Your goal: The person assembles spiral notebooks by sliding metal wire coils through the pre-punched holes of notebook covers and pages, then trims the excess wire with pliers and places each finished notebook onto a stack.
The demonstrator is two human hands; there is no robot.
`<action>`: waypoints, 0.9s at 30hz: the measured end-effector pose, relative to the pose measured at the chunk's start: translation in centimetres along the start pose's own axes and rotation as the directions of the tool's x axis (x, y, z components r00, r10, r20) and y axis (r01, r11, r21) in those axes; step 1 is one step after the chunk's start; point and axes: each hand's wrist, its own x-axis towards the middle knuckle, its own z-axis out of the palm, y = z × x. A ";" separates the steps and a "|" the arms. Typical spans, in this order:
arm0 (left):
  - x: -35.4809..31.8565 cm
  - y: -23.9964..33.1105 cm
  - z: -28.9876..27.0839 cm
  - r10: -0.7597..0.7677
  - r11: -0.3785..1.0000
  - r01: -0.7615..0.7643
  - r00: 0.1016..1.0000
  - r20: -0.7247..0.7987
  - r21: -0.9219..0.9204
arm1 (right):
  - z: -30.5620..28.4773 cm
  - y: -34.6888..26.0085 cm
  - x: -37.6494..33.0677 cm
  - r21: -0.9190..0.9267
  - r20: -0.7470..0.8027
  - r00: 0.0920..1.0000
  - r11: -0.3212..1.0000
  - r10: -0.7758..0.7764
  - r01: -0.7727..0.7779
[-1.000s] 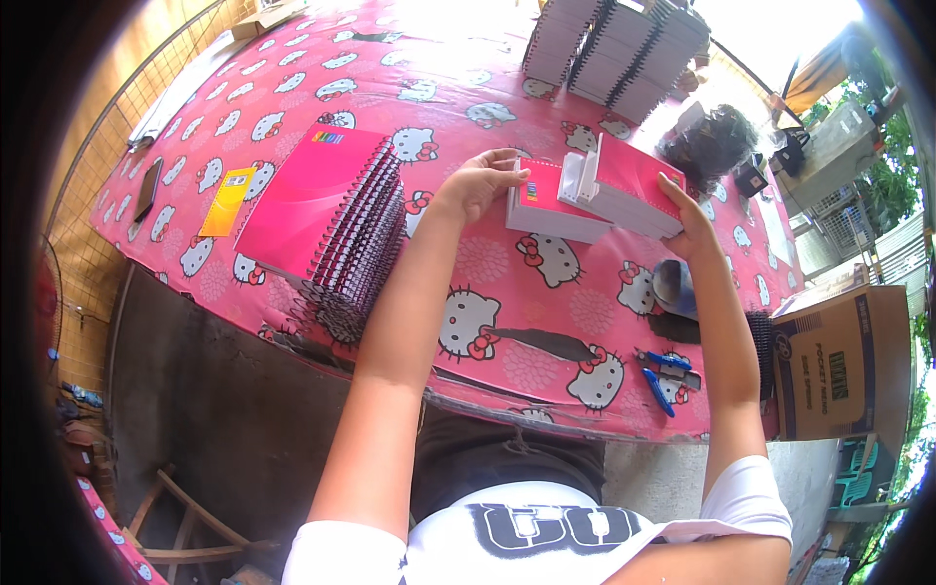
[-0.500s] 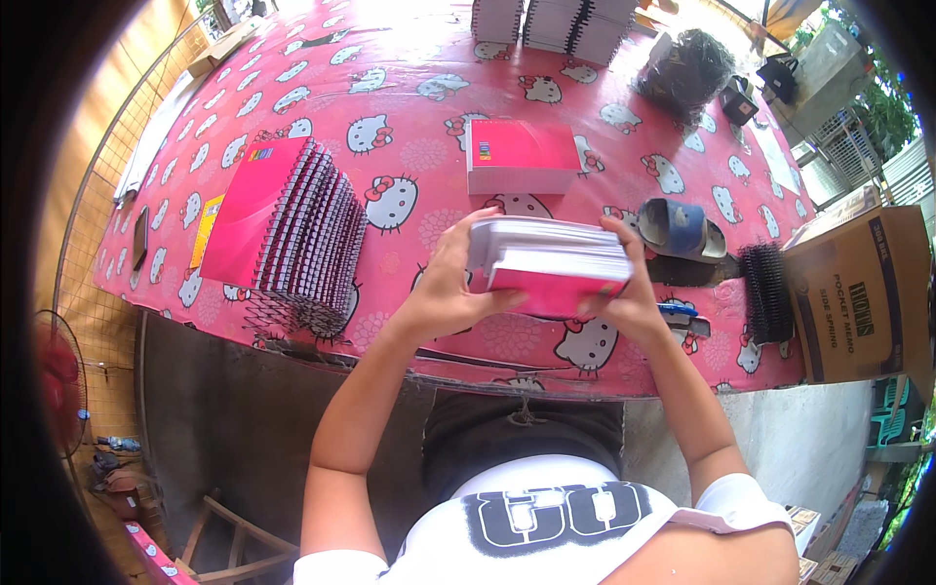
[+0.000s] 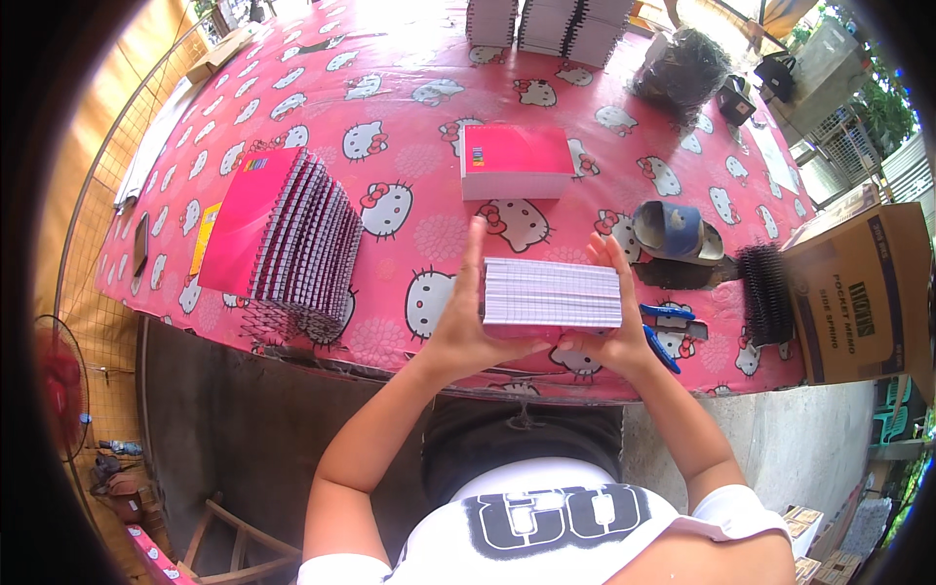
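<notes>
A thick stack of white notebook sheets (image 3: 552, 292) stands on edge near the table's front, its page edges facing up. My left hand (image 3: 456, 327) presses flat along its left side, fingers stretched away from me and thumb across the near face. Against the right side rests my right hand (image 3: 616, 327), its thumb also on the near face. A strip of pink cover shows low between the thumbs. Just beyond lies another block of sheets with a pink cover (image 3: 519, 151). To the left is a pile of pink spiral-bound notebooks (image 3: 283, 229).
Right of my hands lie blue-handled pliers (image 3: 663, 346), a blue slipper (image 3: 678, 232) and black binding coils (image 3: 765, 292). A cardboard box (image 3: 853, 297) stands at the right edge. Farther back are upright spiral notebooks (image 3: 565, 29) and a black plastic bundle (image 3: 682, 70). A phone (image 3: 141, 239) lies far left.
The stack has turned from tilted, with uneven sheets, to upright with its edges even. My hands have flattened against its sides and moved slightly nearer to me.
</notes>
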 end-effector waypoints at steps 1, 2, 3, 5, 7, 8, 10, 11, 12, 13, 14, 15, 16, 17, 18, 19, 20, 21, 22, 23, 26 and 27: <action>0.1 0.0 0.1 0.004 1.000 -0.004 1.000 0.001 -0.017 | -0.1 0.2 -0.4 0.029 0.004 1.000 0.999 0.023 -0.023; -0.2 0.1 0.1 0.047 0.998 -0.047 0.999 0.008 0.049 | 0.1 0.3 -0.5 0.065 0.011 0.999 0.997 0.042 -0.043; -0.2 -0.1 0.3 0.047 0.996 -0.047 0.999 -0.002 0.073 | 0.3 0.2 -0.7 0.055 -0.007 0.997 0.995 0.080 -0.080; 0.1 -0.7 0.6 0.008 0.997 -0.005 0.999 -0.040 0.077 | 0.5 -0.6 -0.6 0.094 -0.014 0.981 0.977 0.196 -0.193; -0.2 -0.6 0.5 -0.075 0.997 0.074 0.997 -0.017 -0.012 | 0.7 -1.1 -0.6 0.161 -0.040 0.968 0.958 0.246 -0.237; -0.1 0.2 0.5 0.027 0.998 -0.025 0.999 -0.030 0.060 | 0.4 -1.6 -0.5 0.134 -0.040 0.982 0.975 0.185 -0.178; -0.4 1.3 0.2 0.216 0.956 -0.203 0.976 -0.038 0.212 | 0.3 -3.2 -0.2 0.092 -0.030 0.997 0.994 0.069 -0.066; -0.6 0.9 0.5 0.143 0.985 -0.136 0.988 -0.054 0.109 | 0.6 -3.5 -0.2 0.170 -0.058 0.991 0.979 0.120 -0.108; -1.0 0.5 0.6 0.090 0.989 -0.084 0.995 -0.041 0.121 | 0.5 -3.1 -0.6 0.146 -0.026 0.988 0.979 0.150 -0.145; -1.5 0.1 0.6 0.037 0.991 -0.033 0.999 -0.029 0.133 | 0.3 -2.3 -1.3 0.121 0.006 0.983 0.976 0.181 -0.181; -1.1 0.3 0.5 0.005 0.988 -0.001 1.000 -0.023 0.153 | 0.2 -2.2 -0.7 0.087 0.039 0.981 0.977 0.192 -0.195; -0.9 0.8 0.6 0.036 0.992 -0.032 0.999 -0.033 0.118 | 0.1 -2.5 -0.5 0.037 0.039 0.988 0.988 0.150 -0.152; -0.5 1.4 0.6 0.116 0.985 -0.106 0.991 -0.069 0.135 | -0.4 -2.8 0.0 0.043 0.001 0.996 0.995 0.092 -0.092; -0.1 2.5 0.6 0.187 0.974 -0.169 0.976 -0.114 0.152 | -0.6 -4.3 1.1 0.050 -0.026 0.999 0.998 0.040 -0.039; 0.2 3.5 0.8 0.251 0.960 -0.225 0.956 -0.151 0.169 | -0.5 -5.3 1.9 0.058 -0.059 0.998 0.998 -0.004 0.008; 0.7 4.0 1.4 0.233 0.972 -0.218 0.948 -0.218 0.089 | -0.1 -5.3 2.8 0.212 -0.206 0.972 0.965 -0.110 0.155; 1.0 4.4 1.8 0.249 0.967 -0.254 0.923 -0.294 0.021 | 1.0 -7.3 4.6 0.408 -0.325 0.945 0.896 -0.036 0.174; 2.2 4.9 2.6 0.266 0.951 -0.305 0.894 -0.362 -0.053 | 1.1 -6.7 5.4 0.536 -0.314 0.949 0.827 0.008 0.171; 3.0 5.2 3.4 0.276 0.926 -0.358 0.860 -0.429 -0.122 | 1.7 -6.4 5.6 0.638 -0.295 0.954 0.755 0.055 0.154; 3.7 5.3 4.2 0.164 0.923 -0.298 0.877 -0.452 -0.243 | 2.3 -5.9 5.9 0.732 -0.272 0.957 0.668 0.102 0.136; 5.5 5.7 6.5 -0.038 0.823 -0.286 0.835 -0.550 -0.491 | 4.8 -6.1 6.9 0.816 -0.229 0.950 0.574 0.214 0.067; 5.7 5.4 6.5 0.020 0.862 -0.291 0.838 -0.546 -0.415 | 4.7 -6.6 7.9 0.764 -0.263 0.938 0.643 0.224 0.060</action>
